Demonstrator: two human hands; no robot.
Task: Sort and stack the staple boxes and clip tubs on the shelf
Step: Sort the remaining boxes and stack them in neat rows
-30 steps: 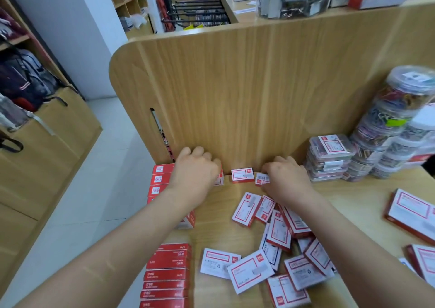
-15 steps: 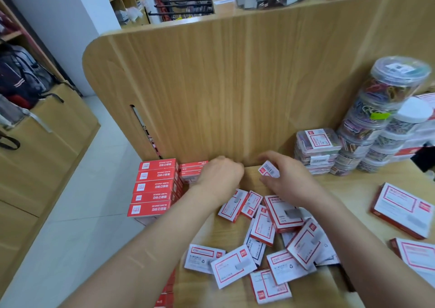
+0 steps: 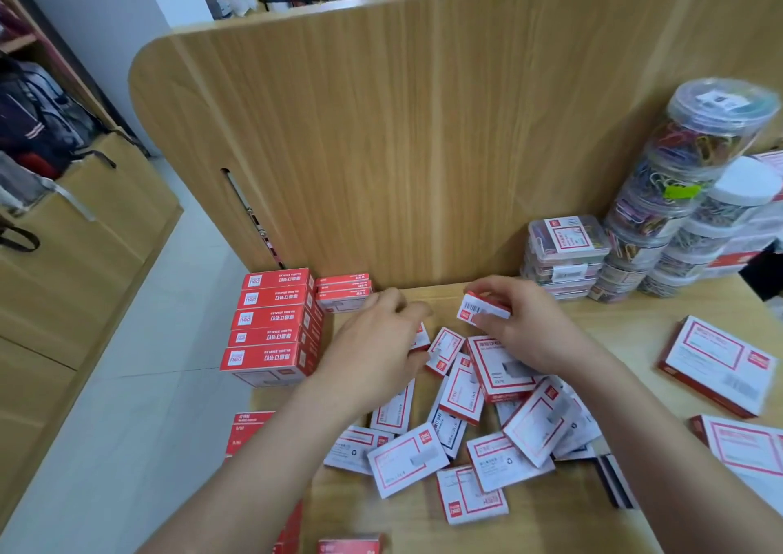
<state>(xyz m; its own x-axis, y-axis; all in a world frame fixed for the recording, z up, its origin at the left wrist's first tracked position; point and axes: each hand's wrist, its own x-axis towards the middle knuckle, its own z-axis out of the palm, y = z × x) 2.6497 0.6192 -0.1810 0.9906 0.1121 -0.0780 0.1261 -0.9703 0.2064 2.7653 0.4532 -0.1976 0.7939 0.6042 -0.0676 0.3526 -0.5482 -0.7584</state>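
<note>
Loose small white-and-red staple boxes lie scattered on the wooden shelf. My right hand pinches one small staple box above the pile, barcode end facing me. My left hand hovers at the pile's left, its curled fingers and thumb round another small box, mostly hidden. A tall stack of red staple boxes stands at the shelf's left edge, with a short stack of smaller ones behind it. Clear flat clip tubs and round clip tubs are stacked at the back right.
A wooden divider panel closes the back of the shelf. Larger flat staple boxes lie at the right edge. More red boxes sit at the front left edge, beyond which the floor drops away. Backpacks hang on the far left.
Both hands pulled back from the divider toward the loose pile. My right hand lifted a small staple box off the shelf, and my left hand moved right, off the red stack.
</note>
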